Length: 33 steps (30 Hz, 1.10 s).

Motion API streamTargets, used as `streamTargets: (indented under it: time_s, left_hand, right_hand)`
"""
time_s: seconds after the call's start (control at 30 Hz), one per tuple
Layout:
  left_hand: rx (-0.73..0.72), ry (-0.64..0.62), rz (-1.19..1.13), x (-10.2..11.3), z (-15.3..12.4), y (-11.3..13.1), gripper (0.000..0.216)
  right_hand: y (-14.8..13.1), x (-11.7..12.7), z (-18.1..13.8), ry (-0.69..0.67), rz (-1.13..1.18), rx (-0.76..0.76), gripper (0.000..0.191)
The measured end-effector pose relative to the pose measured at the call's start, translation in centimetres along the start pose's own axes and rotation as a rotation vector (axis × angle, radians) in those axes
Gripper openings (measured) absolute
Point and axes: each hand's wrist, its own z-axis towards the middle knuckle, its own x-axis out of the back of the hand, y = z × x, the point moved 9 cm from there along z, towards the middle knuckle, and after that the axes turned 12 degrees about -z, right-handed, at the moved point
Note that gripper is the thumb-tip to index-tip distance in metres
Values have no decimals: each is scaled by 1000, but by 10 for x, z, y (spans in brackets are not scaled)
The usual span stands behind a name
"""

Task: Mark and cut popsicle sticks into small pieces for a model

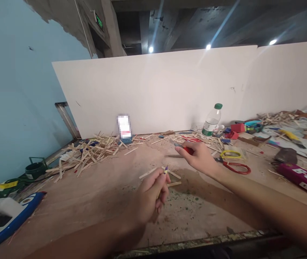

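Near the middle of the table, my left hand (pixel 153 190) is closed around a slim yellowish stick with a purple tip (pixel 166 170). Its exact kind is too small to make out, and my fingers hide most of it. Farther right, my right hand (pixel 199 156) grips a red-handled cutter (pixel 188 150), its grey blade end pointing left. Scissors (pixel 236 167) with one red and one yellow handle loop lie by that hand, which covers their middle. Several flat wooden sticks (pixel 175 183) rest on the table just beyond my left hand.
A heap of wooden sticks (pixel 88 154) spreads at the back left, near a propped phone (pixel 124 127). A plastic bottle (pixel 211 122) stands at the back right. Blue (pixel 15 219) and magenta (pixel 303 178) cases lie at the sides. A yellow cutter (pixel 291 136) lies far right.
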Motion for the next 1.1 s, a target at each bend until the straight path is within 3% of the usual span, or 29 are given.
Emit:
streamTargets:
  time_s: [0.13, 0.27, 0.37, 1.1]
  left_hand:
    - [-31, 70, 1, 13, 8, 8, 47]
    - [-24, 65, 11, 14, 9, 8, 48]
    - [-22, 57, 11, 12, 8, 7, 47]
    - [-50, 83, 114, 19, 9, 1, 36]
  right_hand:
    - [-22, -5, -11, -58, 25, 140, 50]
    - [-50, -11, -25, -114, 21, 335, 47]
    - [-58, -13, -29, -117, 16, 394, 49]
    - [-54, -17, -31, -158, -198, 354, 56]
